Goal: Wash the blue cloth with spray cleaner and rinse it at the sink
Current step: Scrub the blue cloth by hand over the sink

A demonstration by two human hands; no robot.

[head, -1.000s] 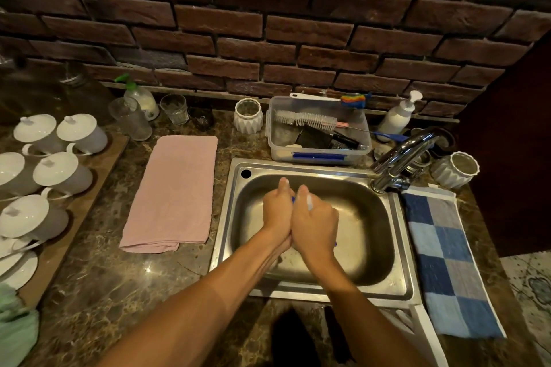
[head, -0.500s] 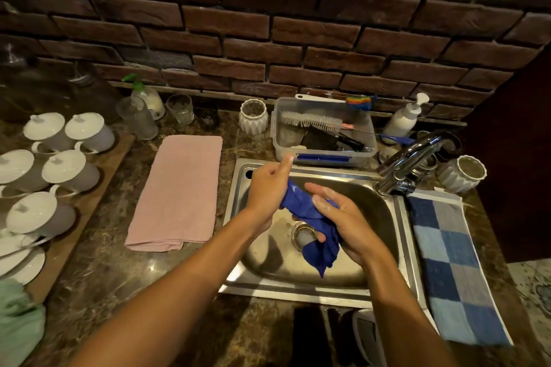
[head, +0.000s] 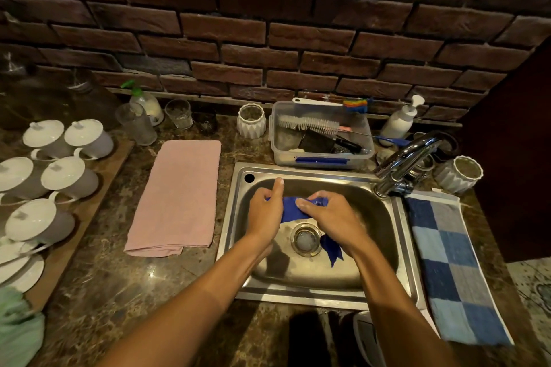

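Note:
The blue cloth (head: 290, 209) is stretched between my two hands over the steel sink (head: 316, 292), above the drain (head: 306, 239). My left hand (head: 265, 211) grips its left end, thumb pointing up. My right hand (head: 331, 217) grips the right end, and a corner of the cloth hangs out below my right wrist. The chrome tap (head: 405, 162) stands at the sink's back right corner; no water runs from it. A spray bottle (head: 143, 101) with a green trigger stands at the back left against the brick wall.
A pink towel (head: 179, 197) lies left of the sink, a blue checked towel (head: 450, 265) right of it. A clear tub of brushes (head: 322, 135) sits behind the sink, a white pump bottle (head: 401, 119) beside it. Lidded white cups (head: 44, 176) and glasses (head: 135, 124) fill the left counter.
Both hands were pressed together on the bunched cloth, then parted and opened it out. Now they have pulled it taut sideways, lower in the basin.

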